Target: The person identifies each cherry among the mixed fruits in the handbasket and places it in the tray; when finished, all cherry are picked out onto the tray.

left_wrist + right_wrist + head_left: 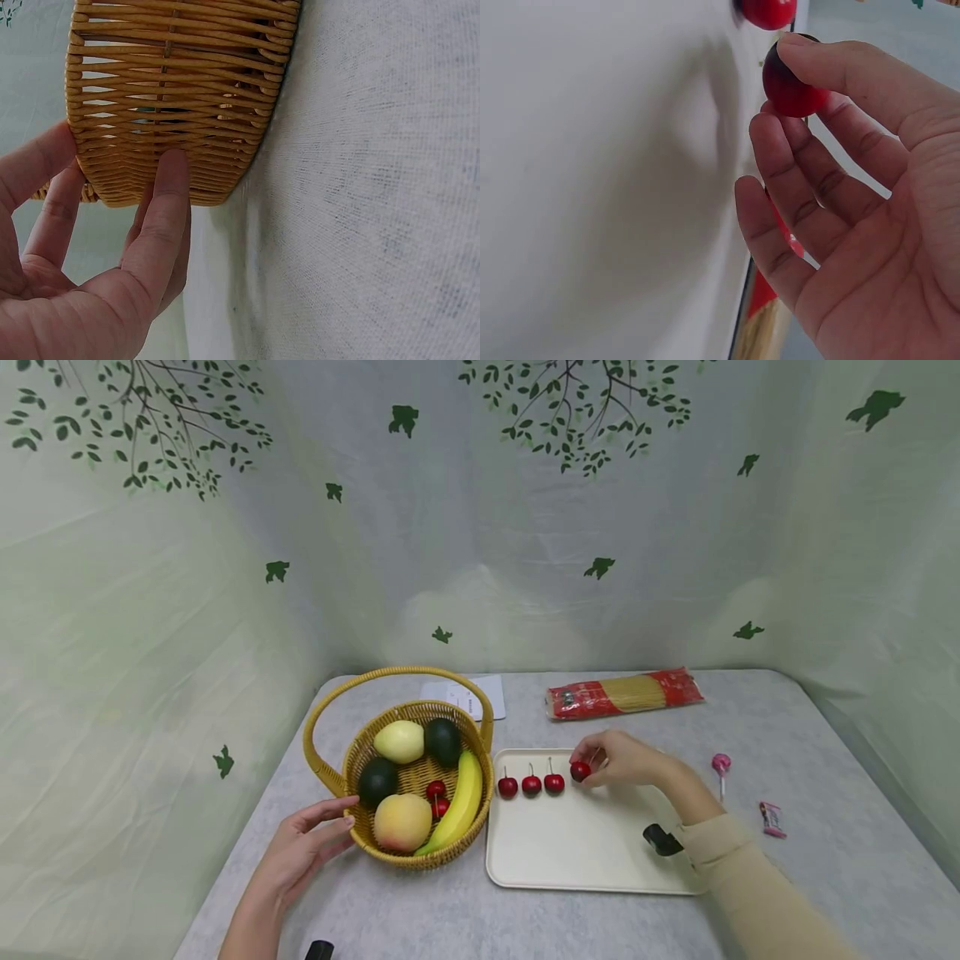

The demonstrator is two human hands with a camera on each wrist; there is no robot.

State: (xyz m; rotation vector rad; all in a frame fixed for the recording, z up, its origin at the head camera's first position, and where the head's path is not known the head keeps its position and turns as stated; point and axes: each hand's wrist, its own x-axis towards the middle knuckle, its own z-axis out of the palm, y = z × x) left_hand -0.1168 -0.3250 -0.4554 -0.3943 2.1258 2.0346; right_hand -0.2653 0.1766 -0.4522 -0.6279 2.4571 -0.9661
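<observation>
A cherry [580,772] is pinched between thumb and fingers of my right hand [626,760], over the upper part of the cream tray [592,860]; the right wrist view shows this cherry [791,82] too. Left of it, several cherries with stems [532,785] stand in a row on the tray. My left hand [300,847] touches the near left rim of the wicker basket [457,852], fingers fairly straight against its woven side [180,90]. Inside lie a peach [402,823], a banana [462,806], a yellow-green fruit, dark green fruits and red cherries [440,807].
A red-and-clear pack of noodles [626,694] lies behind the tray. To the right are a pink lollipop [722,764] and a small pink wrapped sweet [772,820]. A white card [491,693] lies behind the basket, whose handle [397,671] arches high.
</observation>
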